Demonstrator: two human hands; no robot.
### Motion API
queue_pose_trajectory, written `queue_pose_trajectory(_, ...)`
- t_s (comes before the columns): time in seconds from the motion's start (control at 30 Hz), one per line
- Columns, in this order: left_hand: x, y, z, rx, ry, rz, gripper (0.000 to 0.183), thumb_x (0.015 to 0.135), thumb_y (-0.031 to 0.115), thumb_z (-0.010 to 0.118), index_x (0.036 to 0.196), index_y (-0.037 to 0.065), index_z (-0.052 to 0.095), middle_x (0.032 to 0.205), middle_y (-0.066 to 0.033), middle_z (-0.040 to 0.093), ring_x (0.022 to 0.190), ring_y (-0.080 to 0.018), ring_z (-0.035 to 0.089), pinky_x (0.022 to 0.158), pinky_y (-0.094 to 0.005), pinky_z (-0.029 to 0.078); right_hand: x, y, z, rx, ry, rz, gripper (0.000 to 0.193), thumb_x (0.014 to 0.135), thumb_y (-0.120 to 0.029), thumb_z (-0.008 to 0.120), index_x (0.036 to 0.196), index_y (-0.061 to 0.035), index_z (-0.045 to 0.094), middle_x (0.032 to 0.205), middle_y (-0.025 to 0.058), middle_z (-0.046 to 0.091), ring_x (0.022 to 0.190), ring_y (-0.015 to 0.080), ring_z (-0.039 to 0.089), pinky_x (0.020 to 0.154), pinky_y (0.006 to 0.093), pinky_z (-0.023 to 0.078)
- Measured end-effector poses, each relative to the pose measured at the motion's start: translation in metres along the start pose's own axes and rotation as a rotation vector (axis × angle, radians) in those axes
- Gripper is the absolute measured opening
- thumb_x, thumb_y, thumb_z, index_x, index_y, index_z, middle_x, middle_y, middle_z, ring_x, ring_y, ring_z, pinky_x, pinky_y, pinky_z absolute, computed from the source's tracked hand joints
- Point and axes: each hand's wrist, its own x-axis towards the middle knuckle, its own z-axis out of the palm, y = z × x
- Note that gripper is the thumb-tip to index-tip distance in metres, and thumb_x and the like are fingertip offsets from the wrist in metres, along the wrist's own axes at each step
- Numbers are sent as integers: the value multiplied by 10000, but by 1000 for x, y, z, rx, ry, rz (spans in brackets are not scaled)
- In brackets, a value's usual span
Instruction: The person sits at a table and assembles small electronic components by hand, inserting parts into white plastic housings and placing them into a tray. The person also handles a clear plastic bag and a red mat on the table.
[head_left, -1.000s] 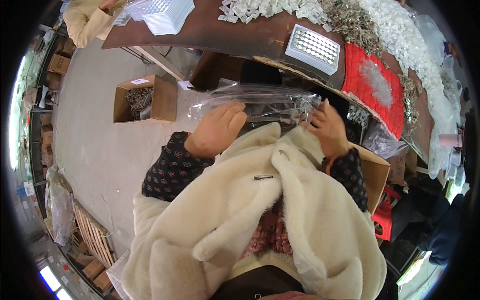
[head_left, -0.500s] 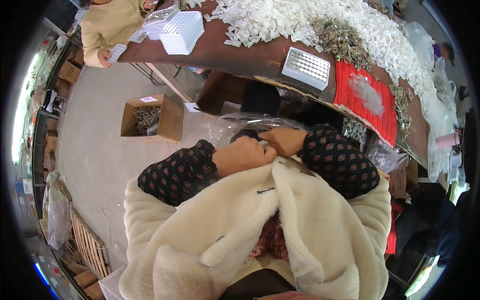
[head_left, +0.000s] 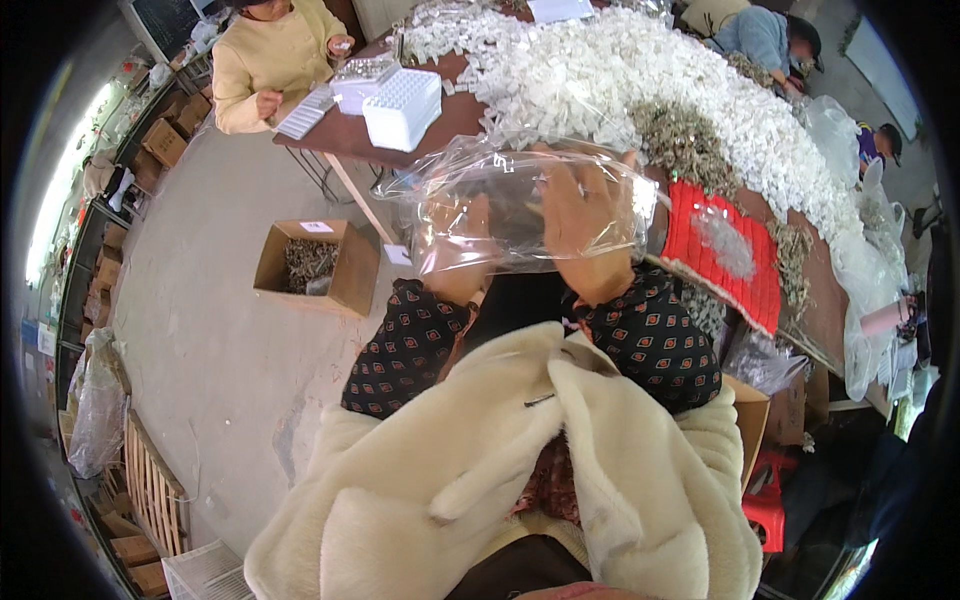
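Observation:
A large clear plastic bag [head_left: 515,225] is spread out in front of me, over the near edge of the table. My left hand [head_left: 455,235] is at the bag's left side and my right hand [head_left: 588,215] at its right, both seen through the shiny film. The fingers of each hand look stretched out and spread, and the film lies over them. Glare blurs the fingertips. Inside the bag, between the hands, I see no object.
Small clear plastic pieces are heaped on the brown table [head_left: 465,110]. Stacked white trays [head_left: 402,110] stand at its left; a red cloth [head_left: 720,255] lies at right. A cardboard box [head_left: 350,270] sits on the floor. A co-worker in a yellow jacket [head_left: 270,65] works at far left.
My hands have moved forward and apart from close together before my jacket. The bag, earlier bunched beyond them, is now stretched wide over both hands. The view has shifted too.

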Motion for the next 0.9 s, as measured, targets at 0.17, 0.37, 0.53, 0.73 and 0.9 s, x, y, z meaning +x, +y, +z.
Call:
queue_pose_trajectory(0.17,75,-56,14,476,18,364,438,934,75,571,1332,-15,412,1185,-165,555,914,-253,620,890,-336,501,34,56,31,-14,-167,32,719,797,-206,678,1455,-205,388,1478,238,323,1379,421,277,1144,542,186)
queue_pose_trajectory(0.37,121,-70,67,436,13,71,732,939,472,541,1415,-47,341,1418,-215,415,1300,-345,402,1083,-391,286,120,143,105,89,-448,-48,750,850,-326,630,1505,-286,267,1553,260,142,1444,444,77,1162,532,128)
queue_pose_trajectory(0.53,180,-63,90,552,-67,-312,802,875,366,652,1432,-61,262,1397,-231,430,1279,-348,423,1070,-364,309,200,172,206,16,-658,-191,568,896,-343,559,1438,-297,396,1544,135,266,1247,373,495,1067,559,321)
queue_pose_trajectory(0.73,223,-97,102,87,110,-207,592,825,31,671,1335,-72,389,1228,-210,564,1108,-308,555,952,-376,419,242,156,363,70,-778,-456,431,901,-326,530,1324,-244,532,1185,114,635,1136,293,578,973,530,398)
queue_pose_trajectory(0.9,251,-113,104,-203,159,-411,573,851,-26,564,1380,-41,342,1314,-158,484,1180,-233,482,997,-335,376,237,139,432,129,-608,-541,466,809,-482,587,1197,-228,630,1280,126,576,1167,352,538,1004,579,367)
